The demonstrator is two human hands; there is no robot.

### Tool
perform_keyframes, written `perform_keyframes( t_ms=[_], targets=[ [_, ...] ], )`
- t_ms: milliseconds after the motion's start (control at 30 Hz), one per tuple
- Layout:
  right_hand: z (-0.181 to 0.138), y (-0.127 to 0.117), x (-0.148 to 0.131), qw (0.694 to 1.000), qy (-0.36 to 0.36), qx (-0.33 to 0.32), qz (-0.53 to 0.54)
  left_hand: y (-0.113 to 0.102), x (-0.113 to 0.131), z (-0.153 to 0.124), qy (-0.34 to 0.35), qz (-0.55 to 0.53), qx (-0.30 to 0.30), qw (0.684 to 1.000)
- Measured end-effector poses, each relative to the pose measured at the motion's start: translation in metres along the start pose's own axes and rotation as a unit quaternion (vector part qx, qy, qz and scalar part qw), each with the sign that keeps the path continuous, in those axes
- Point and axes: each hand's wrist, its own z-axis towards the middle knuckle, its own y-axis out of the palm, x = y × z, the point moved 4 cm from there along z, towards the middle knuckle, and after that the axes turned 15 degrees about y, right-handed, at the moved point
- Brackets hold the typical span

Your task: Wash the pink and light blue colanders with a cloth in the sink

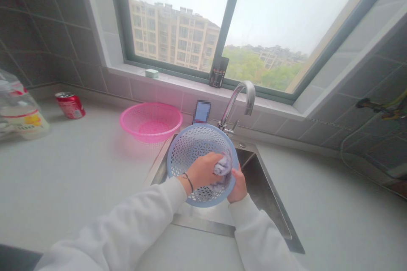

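Over the sink (270,203) a round blue plastic colander (181,148) is tilted with its inside facing me. My right hand (239,184) grips its rim at the right side, thumb over the edge and the other fingers behind. Inside the bowl, my left hand (203,171) is closed on a bunched, pale purple-and-white cloth (223,167), which presses against the right inner wall. A dark band circles the left wrist. Part of the cloth is hidden under the left hand's fingers.
A pink plastic basket (151,137) stands on the counter left of the sink. Behind the colander are a chrome faucet (235,97) and a propped phone-like object (202,111). Farther left are a red can (70,105) and a large clear bottle (23,114). The windowsill holds a small box (151,73).
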Motion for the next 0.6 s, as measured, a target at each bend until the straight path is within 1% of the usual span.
perform_keyframes(
  t_ms=[100, 167, 267, 333, 433, 533, 600],
  targets=[
    [0.000, -0.006, -0.007, 1.000, -0.009, 0.021, 0.020, 0.003, 0.005, 0.001, 0.050, 0.009, -0.075, 0.996],
    [0.000, -0.007, -0.011, 1.000, -0.017, 0.019, 0.015, 0.000, 0.004, 0.001, 0.075, 0.015, -0.115, 0.990],
    [0.000, -0.007, -0.016, 1.000, -0.021, 0.011, -0.002, -0.005, 0.000, 0.001, 0.085, 0.033, -0.154, 0.984],
    [0.000, -0.009, -0.018, 0.999, -0.027, 0.018, -0.001, -0.009, -0.005, -0.001, 0.070, 0.053, -0.158, 0.984],
    [-0.001, -0.012, -0.021, 0.999, -0.034, 0.024, 0.012, -0.013, -0.013, -0.003, 0.036, 0.076, -0.148, 0.985],
    [-0.004, -0.012, -0.026, 0.999, -0.040, 0.025, 0.007, -0.018, -0.026, -0.006, -0.004, 0.088, -0.127, 0.988],
    [-0.006, -0.011, -0.028, 0.999, -0.043, 0.028, -0.005, -0.022, -0.036, -0.008, -0.039, 0.093, -0.102, 0.990]
  ],
)
